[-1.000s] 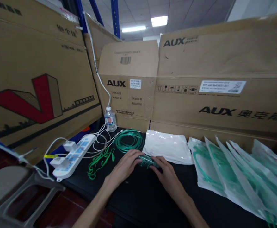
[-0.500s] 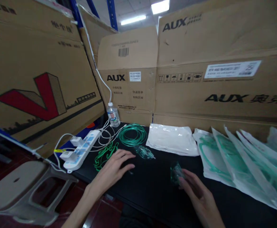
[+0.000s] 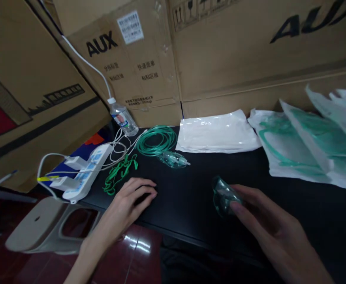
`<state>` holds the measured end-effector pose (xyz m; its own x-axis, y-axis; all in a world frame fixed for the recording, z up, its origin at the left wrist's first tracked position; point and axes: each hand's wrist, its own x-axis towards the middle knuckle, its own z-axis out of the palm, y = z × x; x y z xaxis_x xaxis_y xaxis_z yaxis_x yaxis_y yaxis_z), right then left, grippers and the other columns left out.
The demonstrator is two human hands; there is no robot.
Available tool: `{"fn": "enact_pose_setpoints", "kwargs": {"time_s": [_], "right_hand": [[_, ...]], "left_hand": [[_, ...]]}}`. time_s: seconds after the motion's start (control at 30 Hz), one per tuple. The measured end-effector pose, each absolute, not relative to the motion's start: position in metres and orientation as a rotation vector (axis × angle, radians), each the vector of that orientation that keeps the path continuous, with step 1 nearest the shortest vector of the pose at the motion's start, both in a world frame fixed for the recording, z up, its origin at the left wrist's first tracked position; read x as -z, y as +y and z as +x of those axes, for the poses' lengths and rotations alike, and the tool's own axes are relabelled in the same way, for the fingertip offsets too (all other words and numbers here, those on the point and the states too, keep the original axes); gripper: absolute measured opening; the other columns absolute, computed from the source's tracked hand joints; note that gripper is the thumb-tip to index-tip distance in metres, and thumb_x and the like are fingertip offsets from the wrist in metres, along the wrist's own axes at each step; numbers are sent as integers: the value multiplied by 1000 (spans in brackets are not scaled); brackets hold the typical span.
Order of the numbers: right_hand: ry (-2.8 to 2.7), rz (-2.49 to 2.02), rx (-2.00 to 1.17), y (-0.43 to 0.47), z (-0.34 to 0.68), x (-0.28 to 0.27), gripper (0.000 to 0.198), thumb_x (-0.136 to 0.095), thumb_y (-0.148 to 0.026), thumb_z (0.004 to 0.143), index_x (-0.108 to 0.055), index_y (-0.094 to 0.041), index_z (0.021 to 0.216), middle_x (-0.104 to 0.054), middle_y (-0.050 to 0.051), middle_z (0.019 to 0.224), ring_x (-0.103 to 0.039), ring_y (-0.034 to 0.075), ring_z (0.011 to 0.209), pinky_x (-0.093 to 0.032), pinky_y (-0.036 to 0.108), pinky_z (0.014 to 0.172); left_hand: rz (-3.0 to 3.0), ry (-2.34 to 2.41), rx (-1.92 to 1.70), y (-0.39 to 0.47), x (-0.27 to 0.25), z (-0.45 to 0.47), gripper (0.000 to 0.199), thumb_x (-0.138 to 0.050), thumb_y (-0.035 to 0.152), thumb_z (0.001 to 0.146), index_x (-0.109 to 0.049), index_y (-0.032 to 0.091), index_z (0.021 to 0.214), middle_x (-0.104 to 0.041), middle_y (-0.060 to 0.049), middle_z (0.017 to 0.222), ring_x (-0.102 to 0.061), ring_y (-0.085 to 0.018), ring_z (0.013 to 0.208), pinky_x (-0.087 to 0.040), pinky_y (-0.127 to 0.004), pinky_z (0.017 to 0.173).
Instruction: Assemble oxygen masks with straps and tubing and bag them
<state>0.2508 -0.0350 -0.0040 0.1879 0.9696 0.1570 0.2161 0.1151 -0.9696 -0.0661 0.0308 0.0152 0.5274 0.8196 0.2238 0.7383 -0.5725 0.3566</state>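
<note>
Gripping green mask (image 3: 222, 198): right hand (image 3: 268, 220) | left hand (image 3: 129, 202): curled, contents unclear | farther apart than 1 s ago

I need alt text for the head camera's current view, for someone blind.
Right hand holding a clear green mask over a black table; left hand, apparently empty, near green cords. Beyond: coiled tubing, second mask, white packets, cardboard.
</note>
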Motion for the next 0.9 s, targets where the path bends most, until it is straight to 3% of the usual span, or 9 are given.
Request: {"fn": "enact_pose_setpoints", "kwargs": {"time_s": [0.27, 0.43, 0.6, 0.67, 0.77, 0.9], "right_hand": [[-1282, -1306, -863, -39, 251, 3, 21, -70, -39, 88, -77, -28, 104, -81, 3, 98, -79, 22, 85, -66, 26, 75], [-1152, -1237, -989, -38, 251, -1, 20, -67, -36, 91, -73, -25, 105, -80, 4, 97, -78, 21, 83, -66, 26, 72], [-1112, -1150, -1197, -40, 255, -7, 20, -64, -34, 94, -69, -23, 110, -77, 2, 95, -76, 18, 83, -63, 24, 74], [-1108, -1155, -1247, -40, 255, -8, 22, -69, -33, 90, -69, -23, 110, -76, 1, 97, -74, 17, 86, -61, 23, 77], [-1105, -1194, -1281, -39, 253, -9, 26, -77, -29, 83, -70, -23, 107, -76, -1, 96, -73, 17, 87, -59, 23, 79], [-1222, -1255, -1188, -38, 249, -7, 19, -76, -24, 83, -74, -25, 102, -77, -2, 97, -71, 17, 87, -54, 23, 78]], "left_hand": [[2498, 1386, -787, 28, -8, -64, 16, -61, 34, 100, -75, 26, 104, -70, -6, 121, -66, -24, 113, -53, -41, 99], [2189, 1374, -996, 28, -8, -35, 12, -55, 31, 103, -64, 23, 104, -69, -8, 130, -68, -22, 116, -52, -39, 101], [1854, 1162, -1074, 22, -3, 24, 13, -58, 33, 101, -64, 22, 97, -78, -6, 107, -71, -22, 114, -57, -35, 97], [1707, 1093, -1144, 21, -2, 43, 13, -63, 33, 98, -65, 22, 103, -80, -6, 103, -76, -21, 101, -60, -32, 90], [1533, 1071, -1176, 21, -3, 59, 30, -70, 38, 93, -65, 20, 117, -82, -6, 103, -79, -19, 83, -64, -31, 81], [1469, 1064, -1076, 18, -5, 61, 28, -79, 41, 84, -78, 21, 104, -84, -5, 98, -80, -23, 89, -65, -31, 84]]}}
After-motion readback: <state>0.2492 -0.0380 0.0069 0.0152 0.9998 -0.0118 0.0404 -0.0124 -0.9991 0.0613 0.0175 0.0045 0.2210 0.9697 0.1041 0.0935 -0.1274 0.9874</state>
